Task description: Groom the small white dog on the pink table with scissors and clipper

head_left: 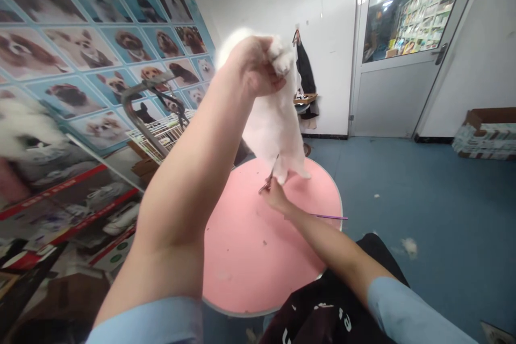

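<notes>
Purple rod (332, 217) behind right forearm (330, 242); animal (276, 126) on table (242, 263).

Table (250, 258): centre; animal (274, 123) up on far side, hind feet on top; thin stick (328, 217) poking over R edge;
Animal's forepaws: up in L hand (262, 67);
Animal's hind legs: R hand (276, 193) just in front, w/ scissors (266, 184) in it;
Over L: poster (137, 5) on wall; wire rack (157, 140) before it; shelving (60, 199) nearer;
Back wall: hanging bundle (306, 64) bhd animal; door (397, 97) to its R;
Far R: carton (487, 134) on floor past door; fur tuft (409, 247) on floor R of table;

Metal scissors (268, 181), smooth matt tabletop (242, 250)
</notes>
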Demonstrator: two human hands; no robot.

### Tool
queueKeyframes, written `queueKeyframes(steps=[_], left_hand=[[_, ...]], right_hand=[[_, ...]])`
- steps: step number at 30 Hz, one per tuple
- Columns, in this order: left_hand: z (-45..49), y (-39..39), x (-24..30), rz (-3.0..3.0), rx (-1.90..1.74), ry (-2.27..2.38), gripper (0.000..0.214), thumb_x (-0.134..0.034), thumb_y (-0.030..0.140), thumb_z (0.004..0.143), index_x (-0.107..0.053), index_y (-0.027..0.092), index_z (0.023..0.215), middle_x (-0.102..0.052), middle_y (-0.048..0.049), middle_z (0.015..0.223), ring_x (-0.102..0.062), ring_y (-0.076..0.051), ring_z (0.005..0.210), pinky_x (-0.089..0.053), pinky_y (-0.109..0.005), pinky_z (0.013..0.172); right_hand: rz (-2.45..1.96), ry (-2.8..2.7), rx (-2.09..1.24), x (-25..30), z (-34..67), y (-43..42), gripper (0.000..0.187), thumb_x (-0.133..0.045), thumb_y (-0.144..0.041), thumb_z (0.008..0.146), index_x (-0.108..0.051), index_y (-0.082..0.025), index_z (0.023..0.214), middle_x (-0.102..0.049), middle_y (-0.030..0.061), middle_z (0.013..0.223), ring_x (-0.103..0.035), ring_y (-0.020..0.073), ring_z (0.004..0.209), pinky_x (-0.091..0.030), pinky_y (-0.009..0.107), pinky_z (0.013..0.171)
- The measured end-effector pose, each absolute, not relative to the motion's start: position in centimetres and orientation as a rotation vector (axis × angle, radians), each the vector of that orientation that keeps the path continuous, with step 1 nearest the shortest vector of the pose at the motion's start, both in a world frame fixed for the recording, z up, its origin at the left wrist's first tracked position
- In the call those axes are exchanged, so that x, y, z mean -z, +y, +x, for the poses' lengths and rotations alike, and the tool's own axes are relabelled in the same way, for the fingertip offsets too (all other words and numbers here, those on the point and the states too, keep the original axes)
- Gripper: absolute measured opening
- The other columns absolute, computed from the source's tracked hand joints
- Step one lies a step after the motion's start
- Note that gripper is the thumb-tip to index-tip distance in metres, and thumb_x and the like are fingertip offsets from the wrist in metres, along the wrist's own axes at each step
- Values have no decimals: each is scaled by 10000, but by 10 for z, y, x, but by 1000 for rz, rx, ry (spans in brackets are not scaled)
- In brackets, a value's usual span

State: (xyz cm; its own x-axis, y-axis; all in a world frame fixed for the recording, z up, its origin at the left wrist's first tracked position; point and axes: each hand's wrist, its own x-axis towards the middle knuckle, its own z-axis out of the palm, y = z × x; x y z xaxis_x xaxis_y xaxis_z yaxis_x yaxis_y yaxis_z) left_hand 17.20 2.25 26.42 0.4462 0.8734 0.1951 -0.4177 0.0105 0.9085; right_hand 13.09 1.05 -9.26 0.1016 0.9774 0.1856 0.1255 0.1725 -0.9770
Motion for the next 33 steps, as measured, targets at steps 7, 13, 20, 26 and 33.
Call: queueKeyframes(steps=[7,13,20,26,33], left_hand=[[170,-5,-268,1201,-1066,597,209,-385,98,794,-249,224,697,-299,20,506,-330,-124,443,-283,-274,532],[169,-2,-269,1169,-1093,567,220,-426,67,726,-268,218,695,-329,26,500,-335,-124,449,-266,-270,519],[171,-2,-270,1115,-1097,576,190,-414,85,745,-286,217,694,-347,28,503,-355,-117,439,-290,-261,501],[171,-3,-269,1145,-1113,557,207,-398,83,782,-251,216,723,-327,32,496,-344,-100,426,-274,-267,509],[170,-1,-268,1131,-1115,584,159,-380,142,874,-293,216,765,-327,36,526,-383,-95,427,-312,-253,517]], right_hand=[[-697,-850,-1218,67,79,32,416,-707,-319,611,-400,-252,883,-567,-54,759,-621,169,810,-494,328,803],[-726,-835,-1248,65,87,40,449,-685,-322,596,-408,-249,941,-587,-53,782,-607,161,783,-499,323,766],[-712,-850,-1278,64,99,44,451,-679,-285,608,-391,-248,954,-607,-57,758,-630,167,789,-505,342,795],[-614,-903,-1255,66,111,42,465,-692,-279,617,-406,-246,982,-624,-55,777,-631,166,834,-493,367,869],[-556,-880,-1285,63,121,37,473,-723,-292,623,-414,-250,979,-624,-62,781,-641,165,847,-493,388,901]])
